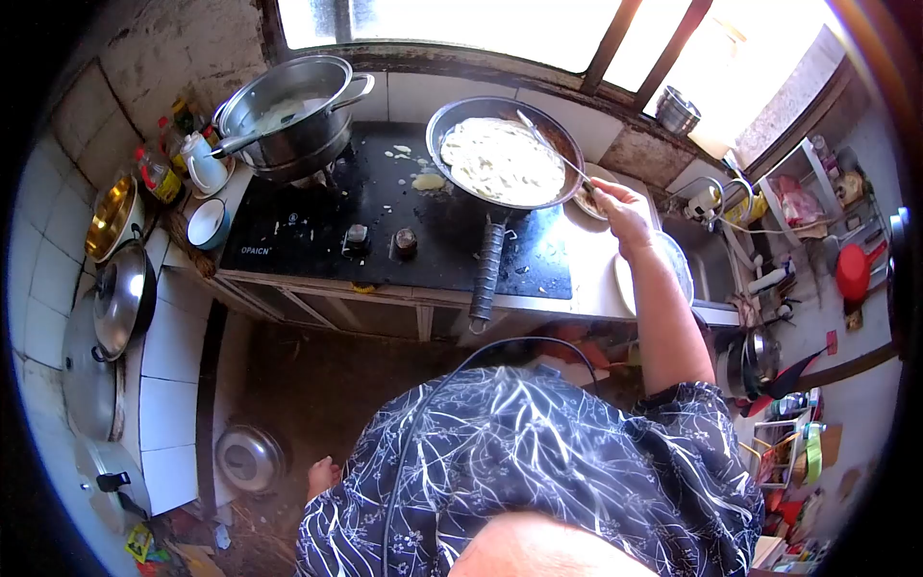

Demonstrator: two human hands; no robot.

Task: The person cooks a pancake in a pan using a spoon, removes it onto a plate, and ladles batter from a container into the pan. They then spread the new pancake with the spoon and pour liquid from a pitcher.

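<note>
At upper centre, over the right part of the black cooktop (308,207): 1 frying pan (561,132), with pale, lumpy food (490,159) spread across most of its base and its wrapped handle pointing down the frame, past the front edge. At upper left, 1 large steel pot (332,139) with its lid off, holding cloudy contents too unclear to name, with 1 black-handled tool (236,144) leaning out over the rim. Further left, 1 small bowl (224,213), white within and blue outside; beside it, 1 pale jug (205,165). Near the left edge, 1 gold-coloured basin (115,219).

At right of centre, 1 right hand (620,213) with fingers closed around 1 metal utensil (550,146), tip reaching into the pan and lying against the food. Below, partly behind the forearm, 1 pale round vessel (681,264) on the surface (594,262); contents hidden. At lower centre-left, 1 left hand (324,476), hanging low with fingers seemingly curled; cannot tell whether gripping anything.

Along the cooktop's front, 2 knobs (405,241). At lower left, 1 upturned steel bowl (252,457) on the floor (298,394).
</note>
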